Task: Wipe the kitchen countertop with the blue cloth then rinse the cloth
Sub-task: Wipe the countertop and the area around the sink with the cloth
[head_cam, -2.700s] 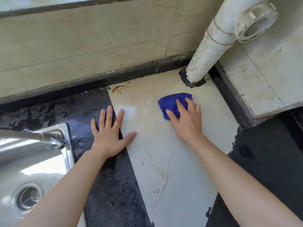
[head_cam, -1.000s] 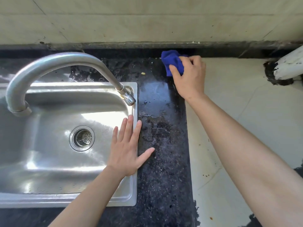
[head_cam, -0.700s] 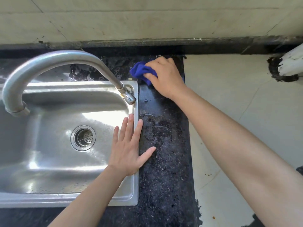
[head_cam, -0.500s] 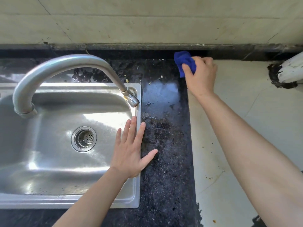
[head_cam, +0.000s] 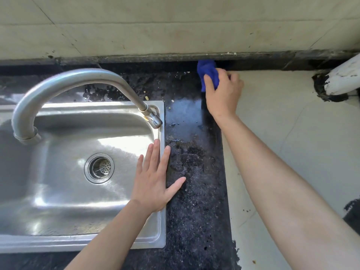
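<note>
Pushed blue cloth (head_cam: 207, 75) back from near the faucet (head_cam: 78, 78) to desk (head_cam: 194, 211) rear edge, at the black-white seam. Gripping it in curled right hand (head_cam: 224, 94) fingers (head_cam: 234, 79); bracing flat, spread left hand (head_cam: 153, 178) on sink rim (head_cam: 162, 211) (wiping unfinished, rinse pending).

I see a deep blue cloth (head_cam: 207, 72); the tabletop (head_cam: 196, 201) is black with fine pale speckles, turning plain cream on its right part; the sink (head_cam: 162, 221) and faucet (head_cam: 78, 76) are bare silver steel; the strainer (head_cam: 99, 168) is dotted with holes; the pipe (head_cam: 344, 78) is white, flecked black; the wall tiles (head_cam: 175, 26) are dull beige with dark spots.
</note>
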